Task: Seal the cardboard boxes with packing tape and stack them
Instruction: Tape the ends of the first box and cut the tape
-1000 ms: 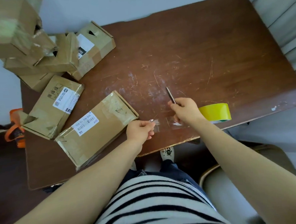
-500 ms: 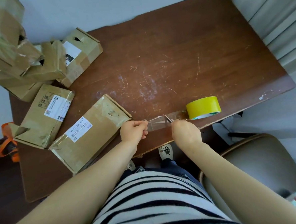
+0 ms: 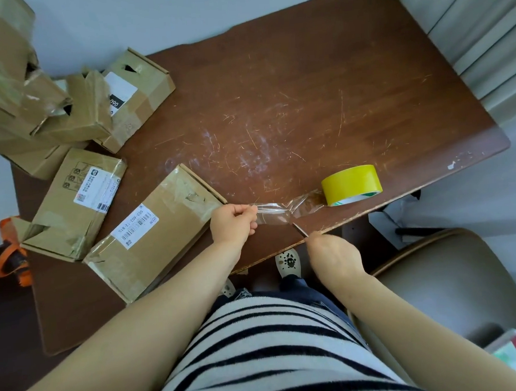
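Left hand (image 3: 233, 224) pinches tape strip (image 3: 271, 214) end; right hand (image 3: 334, 254) grips thin blade (image 3: 299, 230), maybe knife, against strip.

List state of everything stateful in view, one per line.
tape roll, on the table, partly unwound
tape strip, stretched from roll to left hand, twisted midway, attached to roll
left hand, pinches the strip's free end
right hand, grips thin blade
thin blade, tip at the strip
nearest box, closed, lying flat
box pile, stacked unevenly, torn in places
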Demonstrator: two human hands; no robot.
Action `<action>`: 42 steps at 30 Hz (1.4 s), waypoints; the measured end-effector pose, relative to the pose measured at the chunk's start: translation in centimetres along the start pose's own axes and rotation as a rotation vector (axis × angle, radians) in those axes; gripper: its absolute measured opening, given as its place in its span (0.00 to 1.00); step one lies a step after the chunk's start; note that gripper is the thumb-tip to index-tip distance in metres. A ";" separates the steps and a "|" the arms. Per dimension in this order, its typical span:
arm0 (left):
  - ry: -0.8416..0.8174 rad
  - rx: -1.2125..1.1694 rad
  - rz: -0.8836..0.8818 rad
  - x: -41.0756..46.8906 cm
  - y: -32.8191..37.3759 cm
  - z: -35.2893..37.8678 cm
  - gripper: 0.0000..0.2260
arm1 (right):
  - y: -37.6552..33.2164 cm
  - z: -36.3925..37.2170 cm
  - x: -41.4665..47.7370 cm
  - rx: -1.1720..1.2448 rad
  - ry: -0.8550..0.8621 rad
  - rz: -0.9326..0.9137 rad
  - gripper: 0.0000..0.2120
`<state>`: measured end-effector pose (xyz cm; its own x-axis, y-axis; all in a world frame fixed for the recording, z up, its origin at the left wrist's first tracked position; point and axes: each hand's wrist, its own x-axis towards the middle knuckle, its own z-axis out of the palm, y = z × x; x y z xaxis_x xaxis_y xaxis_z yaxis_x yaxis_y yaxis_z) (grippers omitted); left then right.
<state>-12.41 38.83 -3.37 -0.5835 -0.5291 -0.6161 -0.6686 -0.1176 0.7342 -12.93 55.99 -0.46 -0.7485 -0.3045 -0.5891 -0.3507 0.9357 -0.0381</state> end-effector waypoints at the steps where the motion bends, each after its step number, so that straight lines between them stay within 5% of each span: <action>1: -0.003 0.009 0.011 0.0 0.0 0.0 0.04 | 0.0 0.3 -0.3 0.001 -0.013 0.002 0.10; 4: -0.011 0.022 0.037 -0.3 0.1 0.0 0.04 | 0.7 0.5 -0.5 0.194 0.023 0.029 0.10; 8: 0.013 0.062 0.043 -0.1 0.0 -0.7 0.04 | 1.6 -0.5 0.3 1.059 -0.036 0.217 0.13; 11: 0.023 0.091 0.067 0.2 0.2 -2.2 0.04 | 1.5 -1.1 0.6 1.350 -0.128 0.307 0.09; 25: -0.111 -0.155 0.032 -2.6 1.2 -6.6 0.05 | -2.5 -6.9 11.8 0.412 0.268 -0.016 0.20; 28: -0.092 -0.204 0.016 -2.9 0.9 -7.7 0.04 | -3.7 -7.5 9.4 0.590 0.327 -0.185 0.19; 30: -0.080 -0.233 0.004 -3.0 0.5 -8.2 0.04 | -5.1 -7.6 6.8 0.895 0.015 -0.231 0.26; 32: -0.058 -0.267 -0.009 -3.1 0.2 -8.5 0.04 | -6.2 -7.3 5.1 0.956 -0.187 -0.253 0.29; 36: -0.032 -0.326 -0.021 -3.1 -0.3 -9.5 0.03 | -7.5 -7.0 4.7 1.002 -0.228 -0.290 0.06; 42: 0.025 -0.238 0.070 -1.5 0.1 -11.5 0.05 | -9.4 -7.2 5.2 1.158 -0.264 -0.162 0.02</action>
<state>-6.32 29.97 0.83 -0.6111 -0.5629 -0.5565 -0.4977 -0.2734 0.8231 -17.55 44.38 2.61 -0.5563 -0.5144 -0.6526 0.3858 0.5357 -0.7511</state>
